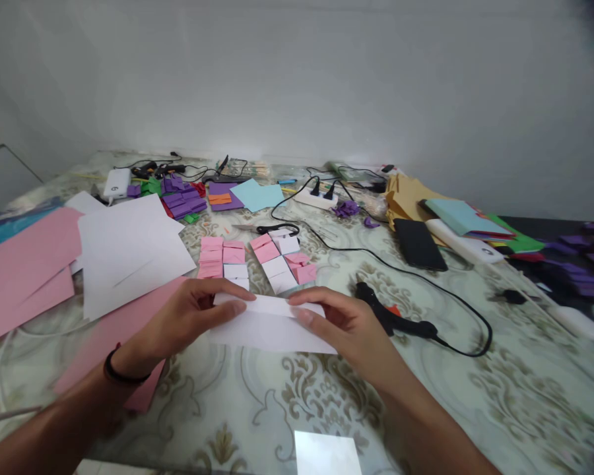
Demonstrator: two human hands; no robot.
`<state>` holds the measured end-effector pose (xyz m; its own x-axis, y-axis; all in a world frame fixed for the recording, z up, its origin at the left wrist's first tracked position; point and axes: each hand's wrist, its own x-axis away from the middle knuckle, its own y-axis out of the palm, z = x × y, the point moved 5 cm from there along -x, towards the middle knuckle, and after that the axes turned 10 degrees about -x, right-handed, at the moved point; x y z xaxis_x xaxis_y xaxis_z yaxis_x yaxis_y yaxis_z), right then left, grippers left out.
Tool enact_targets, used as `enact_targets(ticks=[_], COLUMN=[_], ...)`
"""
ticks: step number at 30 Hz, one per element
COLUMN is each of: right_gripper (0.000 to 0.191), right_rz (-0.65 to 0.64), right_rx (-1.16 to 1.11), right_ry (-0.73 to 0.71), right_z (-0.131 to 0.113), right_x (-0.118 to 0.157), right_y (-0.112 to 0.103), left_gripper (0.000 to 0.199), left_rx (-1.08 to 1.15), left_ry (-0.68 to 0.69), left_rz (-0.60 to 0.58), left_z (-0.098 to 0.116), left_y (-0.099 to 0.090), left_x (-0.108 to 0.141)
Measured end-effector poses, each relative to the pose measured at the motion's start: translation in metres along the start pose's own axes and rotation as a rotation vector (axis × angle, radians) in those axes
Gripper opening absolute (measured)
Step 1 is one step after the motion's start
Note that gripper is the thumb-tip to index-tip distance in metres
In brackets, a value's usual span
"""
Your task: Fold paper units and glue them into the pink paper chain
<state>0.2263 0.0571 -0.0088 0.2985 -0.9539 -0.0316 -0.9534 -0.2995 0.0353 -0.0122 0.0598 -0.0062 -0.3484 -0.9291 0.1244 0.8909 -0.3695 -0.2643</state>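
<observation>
Between my two hands is a white sheet of paper (pixel 274 333), its far edge folded over in a strip toward me. My left hand (pixel 202 307) pinches the left end of the fold between thumb and fingers. At the right end, my right hand (pixel 334 316) grips the same fold, thumb on top. Just beyond the paper lie small folded pink and white paper pieces (pixel 222 254) in two groups. Black-handled scissors (pixel 272 229) rest behind them. A black glue gun (pixel 396 316) lies to the right of my right hand, its cord curling away.
White sheets (pixel 133 254) and pink sheets (pixel 24 270) spread at the left. Folded purple papers (pixel 183 198), light blue sheets (pixel 258 194) and a power strip (pixel 317 197) stand toward the wall. A black phone (pixel 420 244) lies at the right, near brown paper (pixel 410 194).
</observation>
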Motion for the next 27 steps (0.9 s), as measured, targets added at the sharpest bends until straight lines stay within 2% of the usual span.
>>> enact_targets(ticks=[6,9,12,17,20,24,27], right_gripper=[0.024,0.025,0.021,0.015,0.010,0.012,0.023], right_rz=[-0.010,-0.048,-0.106,-0.123,-0.181,-0.249,-0.206], right_rx=[0.042,0.129,0.184,0.176,0.211,0.208,0.161], right_ry=[0.043,0.034,0.071,0.119,0.133,0.180,0.210], right_z=[0.007,0.004,0.003,0.007,0.011,0.017,0.021], right_x=[-0.001,-0.001,-0.001,-0.001,0.000,0.005,0.006], right_y=[0.002,0.008,0.013,0.014,0.018,0.028,0.031], left_gripper=[0.027,0.025,0.025,0.023,0.021,0.017,0.023], left_rx=[-0.019,-0.015,-0.027,-0.033,-0.060,-0.151,-0.151], left_ry=[-0.031,-0.023,-0.041,-0.124,-0.135,-0.099,-0.138], left_rz=[0.006,-0.039,-0.097,-0.096,-0.087,-0.092,-0.086], left_z=[-0.006,-0.007,-0.010,-0.015,-0.015,-0.012,-0.012], left_y=[0.000,0.006,0.014,0.019,0.021,0.029,0.031], left_x=[0.000,0.001,0.002,-0.001,-0.003,-0.002,0.000])
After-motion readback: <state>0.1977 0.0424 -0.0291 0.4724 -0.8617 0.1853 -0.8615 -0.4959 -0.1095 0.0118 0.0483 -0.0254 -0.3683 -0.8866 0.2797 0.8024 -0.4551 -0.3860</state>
